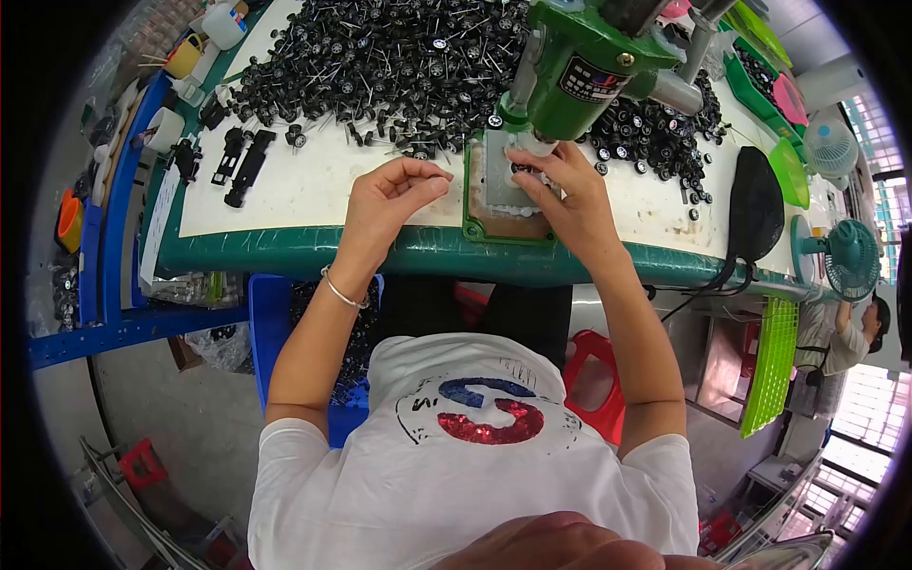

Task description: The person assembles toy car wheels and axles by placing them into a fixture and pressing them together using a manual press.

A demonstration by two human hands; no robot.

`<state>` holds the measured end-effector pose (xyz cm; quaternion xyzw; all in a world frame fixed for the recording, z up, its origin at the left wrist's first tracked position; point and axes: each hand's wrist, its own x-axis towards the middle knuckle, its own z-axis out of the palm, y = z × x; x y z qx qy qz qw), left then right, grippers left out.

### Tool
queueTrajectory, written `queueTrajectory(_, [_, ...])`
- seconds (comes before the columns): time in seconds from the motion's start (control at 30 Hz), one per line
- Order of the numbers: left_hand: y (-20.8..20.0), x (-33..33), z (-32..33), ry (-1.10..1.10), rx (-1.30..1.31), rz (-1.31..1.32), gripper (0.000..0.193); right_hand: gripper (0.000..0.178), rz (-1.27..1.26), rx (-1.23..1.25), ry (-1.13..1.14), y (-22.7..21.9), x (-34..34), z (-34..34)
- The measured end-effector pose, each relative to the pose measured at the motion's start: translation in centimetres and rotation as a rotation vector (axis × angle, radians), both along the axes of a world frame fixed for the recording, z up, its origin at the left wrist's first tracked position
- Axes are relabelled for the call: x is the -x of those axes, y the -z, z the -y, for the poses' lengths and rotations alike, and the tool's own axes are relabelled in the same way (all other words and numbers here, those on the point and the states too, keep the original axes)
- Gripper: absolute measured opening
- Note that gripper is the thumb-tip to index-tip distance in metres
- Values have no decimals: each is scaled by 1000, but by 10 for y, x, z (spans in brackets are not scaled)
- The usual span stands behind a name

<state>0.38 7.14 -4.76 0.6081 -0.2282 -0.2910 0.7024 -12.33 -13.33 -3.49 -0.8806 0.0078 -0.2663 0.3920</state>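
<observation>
My right hand (578,195) is at the base of a green bench press (565,104), thumb and forefinger closed around a small black wheel (522,168). The wheel is just below the press's ram, over a grey metal plate (496,190) in the green-rimmed base. To the left of the base, my left hand (391,198) hovers over the white tabletop with thumb and forefinger pinched together. Whatever is between those fingertips is too small to make out. Behind both hands spreads a large heap of black wheels on thin metal axles (380,76).
Loose black wheels (635,133) lie to the right of the press. Black plastic chassis parts (249,169) rest at the table's left. A black padded object (757,204) and a small green fan (850,258) are at the right. A blue bin (271,328) stands below the table edge.
</observation>
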Motion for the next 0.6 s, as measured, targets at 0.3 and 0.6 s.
queueTrajectory(0.3, [-10, 4, 20, 11, 27, -79, 21, 34, -250, -335, 4, 3, -1, 5])
queueTrajectory(0.6, [-17, 17, 60, 1, 36, 456, 18, 51, -8, -476, 134, -10, 16, 36])
